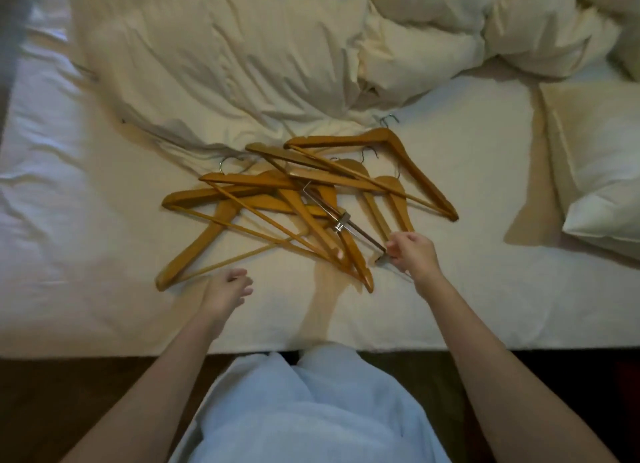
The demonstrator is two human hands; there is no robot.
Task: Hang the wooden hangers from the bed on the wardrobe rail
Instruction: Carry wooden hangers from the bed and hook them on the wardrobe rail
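A person in pale blue clothes (304,410) stands on a dark floor (571,376) at the edge of the bed (450,307), both bare forearms reaching over the white sheet. The left hand (227,289) hovers low over the sheet with its fingers loosely curled, holding nothing, just beside the near end of the lowest hanger. The right hand (410,251) has its fingers curled in narrowly and pinches the near end of a metal clip bar (341,222) that lies slanted across the pile. The wooden hangers (249,182) lie in a loose, crisscrossed heap mid-bed, between and beyond the two hands, some metal hooks pointing away. Behind them lies a crumpled cream duvet (225,64). A pillow (595,158) lies well off to the right.
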